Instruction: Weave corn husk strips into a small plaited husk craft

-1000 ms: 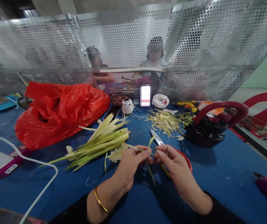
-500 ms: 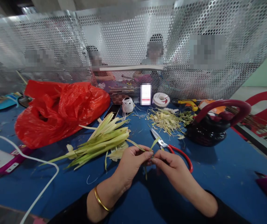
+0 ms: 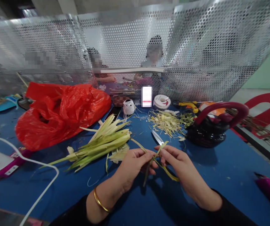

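My left hand (image 3: 132,168) and my right hand (image 3: 180,168) meet over the blue table (image 3: 219,169), both pinching one thin green leaf strip (image 3: 157,158). The strip bends between the fingers, and its ends hang down below them. A gold bangle circles my left wrist. Just beyond my left hand lies a bundle of green leaf stalks (image 3: 99,144). The scissors (image 3: 157,137) lie behind my right hand, which hides their red handles.
A red plastic bag (image 3: 59,111) sits at the left. Leaf trimmings (image 3: 166,122), a dark basket with a maroon handle (image 3: 211,128), a phone (image 3: 113,112), a string spool (image 3: 128,107) and tape (image 3: 162,101) lie farther back. A white cable (image 3: 31,161) crosses front left. People sit behind the perforated metal screen (image 3: 196,50).
My hands have drawn slightly apart, and the leaf strip has been pulled into a longer bend between them. My right hand now covers the scissors' red handles.
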The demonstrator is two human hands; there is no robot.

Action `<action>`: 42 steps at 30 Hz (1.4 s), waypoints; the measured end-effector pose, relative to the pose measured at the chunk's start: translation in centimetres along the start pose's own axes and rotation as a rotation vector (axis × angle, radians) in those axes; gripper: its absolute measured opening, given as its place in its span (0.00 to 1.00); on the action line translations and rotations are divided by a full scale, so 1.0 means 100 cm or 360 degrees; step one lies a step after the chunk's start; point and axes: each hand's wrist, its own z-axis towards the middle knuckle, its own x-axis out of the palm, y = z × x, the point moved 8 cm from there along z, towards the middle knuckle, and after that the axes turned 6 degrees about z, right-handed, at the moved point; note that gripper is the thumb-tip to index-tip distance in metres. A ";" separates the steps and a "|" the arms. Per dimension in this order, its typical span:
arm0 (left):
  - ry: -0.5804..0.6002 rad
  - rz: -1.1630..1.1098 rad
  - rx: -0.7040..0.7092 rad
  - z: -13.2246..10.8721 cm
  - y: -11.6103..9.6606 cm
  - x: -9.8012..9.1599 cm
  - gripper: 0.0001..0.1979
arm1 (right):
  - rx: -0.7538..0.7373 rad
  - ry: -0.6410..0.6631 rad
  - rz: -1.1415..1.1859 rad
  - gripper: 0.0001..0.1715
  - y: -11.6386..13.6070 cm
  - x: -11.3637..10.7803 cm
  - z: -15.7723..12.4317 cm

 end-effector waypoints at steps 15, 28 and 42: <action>0.0116 0.0129 -0.0051 0.001 0.010 0.010 0.14 | -0.0035 -0.0121 0.0046 0.21 -0.004 -0.006 0.001; 0.0113 -0.0388 -0.0061 0.004 0.004 0.003 0.10 | 0.0285 0.0411 0.0461 0.17 -0.016 0.026 -0.006; 0.0181 -0.0613 -0.0274 0.002 0.017 0.008 0.08 | -0.0468 0.0343 -0.0594 0.14 0.015 0.021 -0.012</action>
